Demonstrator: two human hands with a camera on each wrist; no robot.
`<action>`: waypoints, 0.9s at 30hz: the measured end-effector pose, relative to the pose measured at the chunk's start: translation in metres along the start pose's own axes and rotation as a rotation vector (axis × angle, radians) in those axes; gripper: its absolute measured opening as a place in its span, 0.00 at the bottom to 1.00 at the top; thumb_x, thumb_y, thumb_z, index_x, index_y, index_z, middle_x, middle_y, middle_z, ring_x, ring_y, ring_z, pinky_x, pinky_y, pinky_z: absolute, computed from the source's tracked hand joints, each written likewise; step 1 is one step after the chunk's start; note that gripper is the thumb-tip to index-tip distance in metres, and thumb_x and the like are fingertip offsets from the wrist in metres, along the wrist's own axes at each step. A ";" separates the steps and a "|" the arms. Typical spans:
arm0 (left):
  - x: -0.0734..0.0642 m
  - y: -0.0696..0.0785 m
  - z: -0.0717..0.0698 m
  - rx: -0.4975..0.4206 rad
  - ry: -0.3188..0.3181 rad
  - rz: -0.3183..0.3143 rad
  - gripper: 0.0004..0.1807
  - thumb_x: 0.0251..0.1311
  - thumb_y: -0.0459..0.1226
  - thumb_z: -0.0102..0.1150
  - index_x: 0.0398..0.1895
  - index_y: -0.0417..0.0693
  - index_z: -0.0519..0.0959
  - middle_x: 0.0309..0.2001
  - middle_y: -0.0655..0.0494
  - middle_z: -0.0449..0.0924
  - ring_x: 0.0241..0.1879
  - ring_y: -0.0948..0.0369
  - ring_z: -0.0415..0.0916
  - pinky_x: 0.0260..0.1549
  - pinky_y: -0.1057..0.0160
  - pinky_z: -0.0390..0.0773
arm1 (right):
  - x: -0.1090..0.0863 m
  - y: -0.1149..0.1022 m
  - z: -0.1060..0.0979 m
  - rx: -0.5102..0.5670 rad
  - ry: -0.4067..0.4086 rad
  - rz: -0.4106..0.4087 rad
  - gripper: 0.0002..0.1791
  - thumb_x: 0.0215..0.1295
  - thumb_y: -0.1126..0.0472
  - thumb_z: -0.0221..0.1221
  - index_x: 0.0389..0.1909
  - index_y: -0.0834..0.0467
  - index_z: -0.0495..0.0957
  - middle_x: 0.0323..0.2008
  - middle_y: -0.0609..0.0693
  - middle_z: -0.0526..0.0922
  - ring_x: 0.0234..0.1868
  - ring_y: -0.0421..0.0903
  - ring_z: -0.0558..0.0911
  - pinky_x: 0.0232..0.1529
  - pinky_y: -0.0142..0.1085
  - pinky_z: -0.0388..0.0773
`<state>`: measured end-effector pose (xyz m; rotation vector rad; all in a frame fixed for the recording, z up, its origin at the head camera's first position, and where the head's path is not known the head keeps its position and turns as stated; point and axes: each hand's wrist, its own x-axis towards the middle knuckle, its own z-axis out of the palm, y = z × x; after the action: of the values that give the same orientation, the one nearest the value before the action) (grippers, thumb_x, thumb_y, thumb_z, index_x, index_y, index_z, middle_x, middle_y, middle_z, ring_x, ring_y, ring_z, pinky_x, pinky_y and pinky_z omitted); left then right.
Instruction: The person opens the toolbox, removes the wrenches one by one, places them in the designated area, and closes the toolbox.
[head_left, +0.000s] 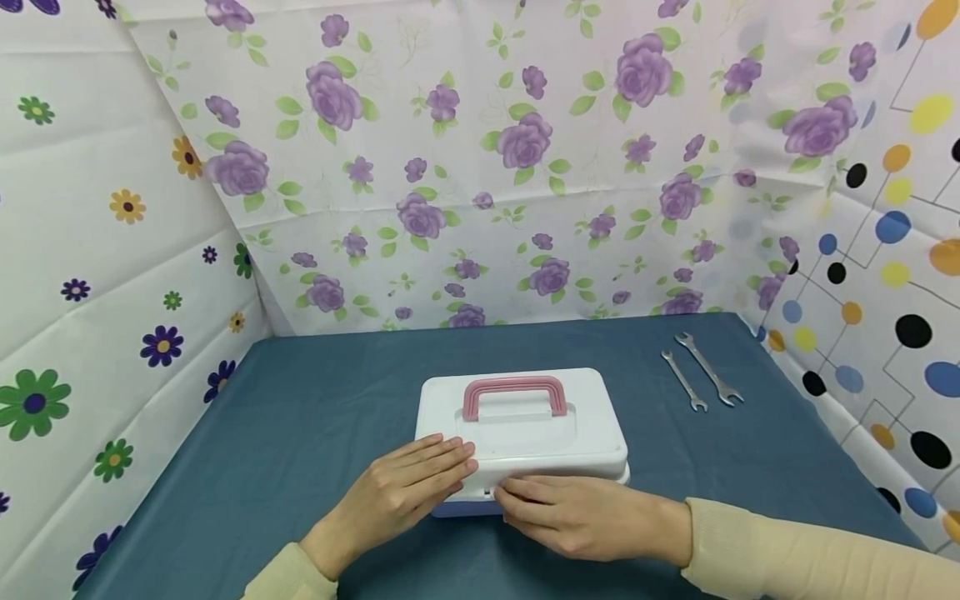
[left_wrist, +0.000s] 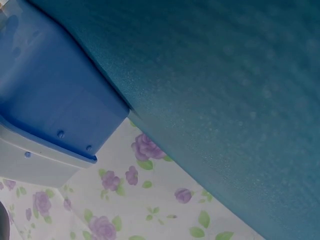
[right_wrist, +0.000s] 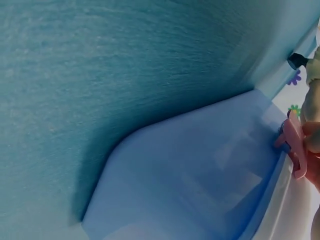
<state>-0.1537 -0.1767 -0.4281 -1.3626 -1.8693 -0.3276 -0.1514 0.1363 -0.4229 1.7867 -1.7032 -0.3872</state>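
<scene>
A storage box with a white lid, a blue base and a pink carry handle sits on the table, its lid down. My left hand rests flat on the lid's front left part, fingers straight and side by side. At the middle of the box's front, my right hand has its fingers bent around a pink latch. In the right wrist view the latch stands tilted out from the lid's edge, with fingertips against it. The head view hides the latch behind the right fingers.
Two open-ended wrenches lie at the back right of the table: a smaller wrench and a larger wrench. A dark blue-green cloth covers the table. Patterned curtains stand at the back and both sides.
</scene>
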 end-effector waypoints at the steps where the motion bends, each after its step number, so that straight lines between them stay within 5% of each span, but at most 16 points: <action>1: 0.000 0.000 0.000 0.000 0.001 0.000 0.19 0.81 0.42 0.52 0.65 0.45 0.82 0.63 0.50 0.82 0.61 0.58 0.81 0.64 0.57 0.77 | 0.000 -0.001 0.001 -0.001 0.002 -0.005 0.27 0.88 0.64 0.34 0.62 0.54 0.83 0.68 0.54 0.77 0.69 0.48 0.75 0.72 0.39 0.70; 16: 0.001 0.000 0.000 0.006 0.015 0.017 0.19 0.81 0.41 0.52 0.64 0.43 0.82 0.62 0.49 0.83 0.61 0.56 0.82 0.63 0.56 0.78 | -0.001 -0.008 0.007 -0.004 -0.031 0.019 0.22 0.87 0.62 0.40 0.65 0.56 0.81 0.68 0.53 0.77 0.70 0.48 0.74 0.74 0.39 0.68; 27: 0.001 0.000 0.000 0.007 0.008 0.011 0.19 0.81 0.41 0.52 0.65 0.44 0.82 0.63 0.49 0.82 0.61 0.57 0.82 0.63 0.56 0.78 | 0.000 -0.012 0.017 -0.094 -0.015 -0.002 0.36 0.87 0.68 0.23 0.61 0.53 0.83 0.65 0.53 0.79 0.67 0.48 0.77 0.70 0.38 0.73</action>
<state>-0.1541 -0.1761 -0.4276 -1.3644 -1.8541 -0.3197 -0.1523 0.1320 -0.4438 1.7220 -1.6663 -0.4750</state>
